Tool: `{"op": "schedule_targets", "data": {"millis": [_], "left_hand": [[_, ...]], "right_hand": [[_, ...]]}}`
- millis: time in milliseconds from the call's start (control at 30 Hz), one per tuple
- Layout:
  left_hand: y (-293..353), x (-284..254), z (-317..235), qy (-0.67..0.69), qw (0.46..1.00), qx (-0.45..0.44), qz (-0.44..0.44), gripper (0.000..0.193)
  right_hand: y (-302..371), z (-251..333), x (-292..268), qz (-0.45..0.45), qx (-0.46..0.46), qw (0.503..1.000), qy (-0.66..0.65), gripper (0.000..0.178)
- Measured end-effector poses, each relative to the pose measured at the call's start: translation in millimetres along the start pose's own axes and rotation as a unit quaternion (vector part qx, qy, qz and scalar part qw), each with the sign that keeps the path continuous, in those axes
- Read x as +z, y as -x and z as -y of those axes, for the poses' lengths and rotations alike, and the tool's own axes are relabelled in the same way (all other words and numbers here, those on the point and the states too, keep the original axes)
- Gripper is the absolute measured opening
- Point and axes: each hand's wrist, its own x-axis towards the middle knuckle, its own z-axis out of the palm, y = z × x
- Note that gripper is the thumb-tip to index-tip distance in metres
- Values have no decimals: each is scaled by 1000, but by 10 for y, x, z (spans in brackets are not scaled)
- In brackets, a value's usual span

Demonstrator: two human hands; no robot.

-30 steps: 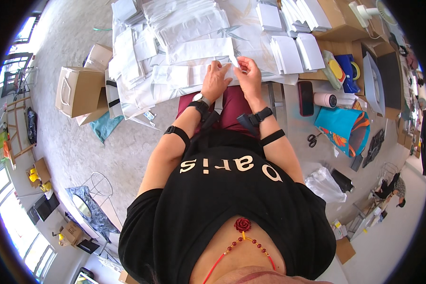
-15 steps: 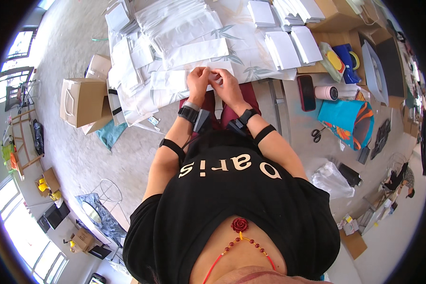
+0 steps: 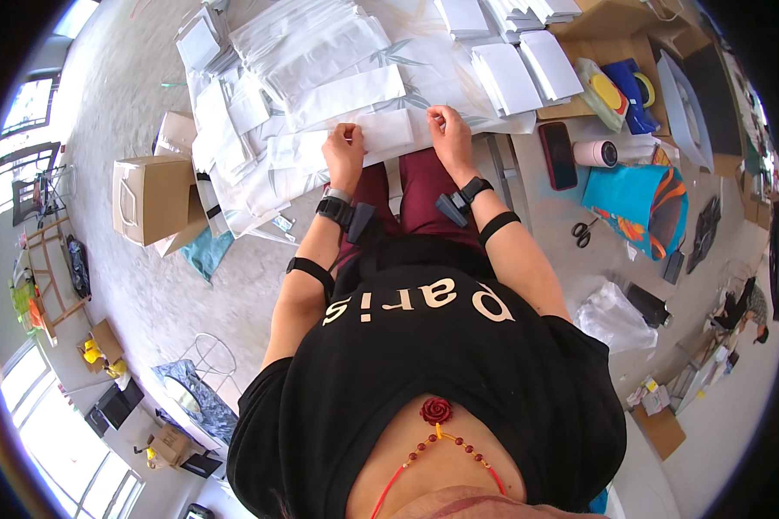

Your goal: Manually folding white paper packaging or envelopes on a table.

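Observation:
A long, flat white bag (image 3: pixel 384 130) lies along the near edge of the table. My left hand (image 3: pixel 344 157) is over it, fingers curled and pressed together on its near side. To the right of the bag, my right hand (image 3: pixel 451 143) is raised at the table edge with finger and thumb pinched; whatever is between them is too small to make out. Just beyond my hands lies another long white bag (image 3: pixel 346 95). A thick spread of overlapping white bags (image 3: pixel 307 43) covers the table behind it.
Stacks of white cards (image 3: pixel 505 78) stand at the table's right, beside an open cardboard box (image 3: pixel 593 39). Further right are a phone (image 3: pixel 557 156), a pink cup (image 3: pixel 595 154), a blue bag (image 3: pixel 627 203) and scissors (image 3: pixel 582 233). Cardboard cartons (image 3: pixel 151 199) stand on the left.
My hands were together over the bag; now they are apart, the right one drawn off to the right and the left slightly leftward. The bag's right part now shows between them.

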Motion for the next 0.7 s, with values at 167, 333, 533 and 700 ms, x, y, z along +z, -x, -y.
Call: {"op": "schedule_targets", "data": {"millis": [167,333,533,700], "left_hand": [[4,-14,-1,-19,1000,17,11,20],[-13,-36,64,-16,1000,15,20,19],[-15,-34,10,-16,999,25,18,17],[-22,-80,-11,-23,999,16,26,17]], "right_hand": [[-28,-1,-1,27,-47,998,25,17],[-111,107,8,81,-85,992,44,18],[-206,107,87,104,-133,983,71,18],[-244,35,124,113,-126,984,63,19]]}}
